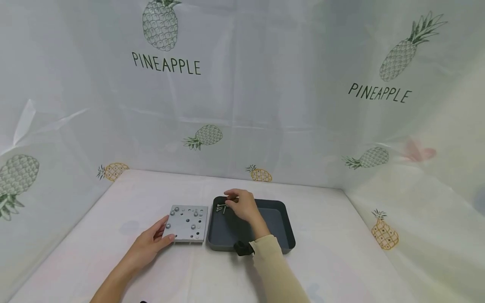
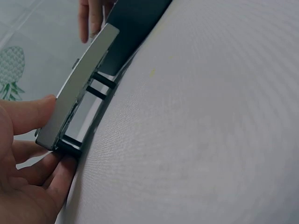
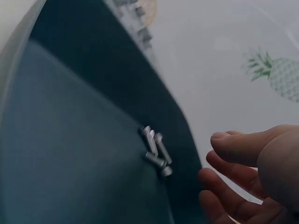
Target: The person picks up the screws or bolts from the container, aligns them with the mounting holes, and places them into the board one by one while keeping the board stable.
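Note:
My left hand (image 1: pixel 145 247) grips the near left corner of a silver metal plate (image 1: pixel 183 225), thumb along its edge and fingers below. Several bolt heads and holes show on the plate's top. In the left wrist view, dark bolt shanks (image 2: pixel 96 92) stick out beneath the plate. Over the far left corner of the dark grey tray (image 1: pixel 273 229), my right hand (image 1: pixel 244 206) hangs with its fingers loosely bent. Its thumb and fingertips are apart, and nothing shows between them in the right wrist view. Several small silver bolts (image 3: pixel 162 148) lie in the tray's corner, near those fingertips.
The tray stands just right of the plate, its raised walls around the bolts. A white cloth (image 1: pixel 337 252) covers the table. Behind it hangs a white curtain (image 1: pixel 288 84) printed with pineapples. A black wrist device (image 1: pixel 243 248) sits at the right cuff.

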`<action>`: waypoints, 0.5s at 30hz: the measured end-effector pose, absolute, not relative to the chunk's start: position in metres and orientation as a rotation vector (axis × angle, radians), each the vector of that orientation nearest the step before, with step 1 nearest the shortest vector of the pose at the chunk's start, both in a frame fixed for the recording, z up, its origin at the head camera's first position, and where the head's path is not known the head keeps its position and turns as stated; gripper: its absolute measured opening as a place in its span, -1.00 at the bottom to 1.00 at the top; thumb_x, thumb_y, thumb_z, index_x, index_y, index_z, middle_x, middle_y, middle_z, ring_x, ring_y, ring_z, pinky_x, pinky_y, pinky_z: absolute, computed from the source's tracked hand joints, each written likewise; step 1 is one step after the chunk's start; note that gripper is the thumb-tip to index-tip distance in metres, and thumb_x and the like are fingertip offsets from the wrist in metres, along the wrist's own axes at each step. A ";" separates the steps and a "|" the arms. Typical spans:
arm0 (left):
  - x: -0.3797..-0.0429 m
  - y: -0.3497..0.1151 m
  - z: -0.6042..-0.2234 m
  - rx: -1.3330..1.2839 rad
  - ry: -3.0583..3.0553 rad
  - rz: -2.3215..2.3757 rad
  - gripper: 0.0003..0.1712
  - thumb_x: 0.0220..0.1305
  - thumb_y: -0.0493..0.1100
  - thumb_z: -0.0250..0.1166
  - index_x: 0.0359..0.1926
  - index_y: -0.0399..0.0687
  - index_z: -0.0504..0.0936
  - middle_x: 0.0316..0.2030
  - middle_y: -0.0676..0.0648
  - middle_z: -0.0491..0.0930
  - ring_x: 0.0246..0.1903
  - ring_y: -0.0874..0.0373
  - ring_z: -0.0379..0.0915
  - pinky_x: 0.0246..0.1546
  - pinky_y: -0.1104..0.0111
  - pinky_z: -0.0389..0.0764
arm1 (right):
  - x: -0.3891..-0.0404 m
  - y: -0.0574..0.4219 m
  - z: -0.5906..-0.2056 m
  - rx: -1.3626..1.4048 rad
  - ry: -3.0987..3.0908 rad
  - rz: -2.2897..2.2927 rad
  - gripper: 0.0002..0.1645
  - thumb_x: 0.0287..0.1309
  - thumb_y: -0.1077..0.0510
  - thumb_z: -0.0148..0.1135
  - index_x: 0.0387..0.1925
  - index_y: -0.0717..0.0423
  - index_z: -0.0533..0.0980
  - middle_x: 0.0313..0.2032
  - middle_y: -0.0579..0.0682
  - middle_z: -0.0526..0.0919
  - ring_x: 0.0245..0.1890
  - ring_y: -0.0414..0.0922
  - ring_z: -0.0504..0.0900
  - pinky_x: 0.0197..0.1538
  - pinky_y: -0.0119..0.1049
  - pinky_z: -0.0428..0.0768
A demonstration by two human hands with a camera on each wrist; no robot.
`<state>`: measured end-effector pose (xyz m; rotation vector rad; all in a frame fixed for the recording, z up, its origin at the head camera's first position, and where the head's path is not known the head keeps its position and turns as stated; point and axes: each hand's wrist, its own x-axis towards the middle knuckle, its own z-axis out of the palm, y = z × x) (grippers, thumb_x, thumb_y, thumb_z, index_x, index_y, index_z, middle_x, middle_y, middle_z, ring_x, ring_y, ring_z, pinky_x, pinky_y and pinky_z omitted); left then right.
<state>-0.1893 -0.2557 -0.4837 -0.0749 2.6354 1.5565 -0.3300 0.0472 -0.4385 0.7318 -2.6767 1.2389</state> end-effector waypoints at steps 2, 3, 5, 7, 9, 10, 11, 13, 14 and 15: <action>-0.189 -0.255 -0.484 -0.082 2.630 1.561 0.03 0.48 0.16 0.36 0.69 -0.16 0.06 0.54 -0.44 0.25 0.51 -0.29 0.26 0.51 -0.06 0.34 | -0.332 0.049 -0.441 0.729 -2.718 1.206 -0.67 0.36 0.29 0.40 0.13 0.18 0.71 -0.12 0.08 0.80 -0.12 0.01 0.79 -0.03 -0.10 0.77; -0.188 -0.255 -0.484 -0.086 2.631 1.560 0.03 0.48 0.15 0.36 0.69 -0.16 0.06 0.54 -0.44 0.25 0.52 -0.29 0.26 0.51 -0.06 0.33 | -0.333 0.050 -0.443 0.723 -2.742 1.186 -0.68 0.37 0.28 0.40 0.13 0.17 0.71 -0.12 0.07 0.81 -0.12 -0.01 0.78 -0.02 -0.11 0.76; -0.188 -0.255 -0.484 -0.097 2.635 1.556 0.03 0.48 0.15 0.36 0.69 -0.15 0.06 0.54 -0.43 0.25 0.51 -0.29 0.27 0.51 -0.07 0.34 | -0.336 0.051 -0.446 0.711 -2.787 1.139 -0.69 0.36 0.26 0.41 0.11 0.15 0.72 -0.14 0.03 0.81 -0.14 -0.06 0.76 -0.02 -0.13 0.74; -0.188 -0.255 -0.484 -0.108 2.633 1.558 0.04 0.47 0.16 0.37 0.70 -0.14 0.06 0.54 -0.42 0.26 0.50 -0.28 0.28 0.51 -0.10 0.36 | -0.337 0.052 -0.448 0.702 -2.828 1.102 -0.71 0.37 0.24 0.42 0.09 0.13 0.73 -0.16 0.01 0.81 -0.15 -0.10 0.74 -0.03 -0.16 0.72; -0.188 -0.254 -0.484 -0.115 2.636 1.551 0.05 0.47 0.18 0.36 0.70 -0.14 0.06 0.54 -0.41 0.26 0.49 -0.29 0.28 0.51 -0.12 0.36 | -0.338 0.052 -0.449 0.703 -2.860 1.080 -0.71 0.36 0.23 0.42 0.08 0.14 0.73 -0.17 0.00 0.81 -0.18 -0.10 0.72 -0.05 -0.15 0.72; -0.189 -0.254 -0.483 -0.115 2.635 1.549 0.05 0.47 0.19 0.36 0.70 -0.14 0.05 0.54 -0.42 0.26 0.49 -0.29 0.28 0.51 -0.13 0.36 | -0.337 0.052 -0.448 0.703 -2.877 1.073 -0.71 0.35 0.23 0.43 0.07 0.15 0.73 -0.18 0.01 0.81 -0.19 -0.10 0.72 -0.06 -0.15 0.72; -0.189 -0.254 -0.483 -0.116 2.634 1.550 0.05 0.47 0.19 0.36 0.70 -0.14 0.05 0.54 -0.41 0.26 0.49 -0.29 0.28 0.51 -0.13 0.35 | -0.337 0.052 -0.448 0.704 -2.895 1.066 -0.71 0.35 0.23 0.42 0.07 0.16 0.73 -0.19 0.01 0.81 -0.20 -0.11 0.72 -0.06 -0.15 0.71; -0.189 -0.254 -0.483 -0.117 2.632 1.550 0.05 0.47 0.18 0.36 0.70 -0.14 0.05 0.54 -0.42 0.26 0.50 -0.29 0.28 0.51 -0.14 0.35 | -0.337 0.051 -0.447 0.707 -2.923 1.055 -0.71 0.35 0.24 0.42 0.06 0.19 0.73 -0.19 0.03 0.81 -0.21 -0.11 0.71 -0.07 -0.15 0.71; -0.189 -0.254 -0.483 -0.115 2.633 1.550 0.05 0.47 0.18 0.36 0.70 -0.14 0.05 0.54 -0.42 0.26 0.50 -0.29 0.28 0.51 -0.13 0.35 | -0.337 0.051 -0.447 0.710 -2.934 1.052 -0.71 0.34 0.25 0.42 0.06 0.20 0.73 -0.20 0.04 0.80 -0.22 -0.10 0.71 -0.07 -0.13 0.72; -0.189 -0.254 -0.483 -0.115 2.632 1.552 0.04 0.48 0.17 0.36 0.70 -0.14 0.05 0.54 -0.42 0.27 0.49 -0.29 0.28 0.51 -0.13 0.35 | -0.337 0.050 -0.446 0.708 -2.948 1.051 -0.71 0.34 0.25 0.42 0.07 0.20 0.73 -0.19 0.04 0.80 -0.21 -0.10 0.71 -0.07 -0.13 0.72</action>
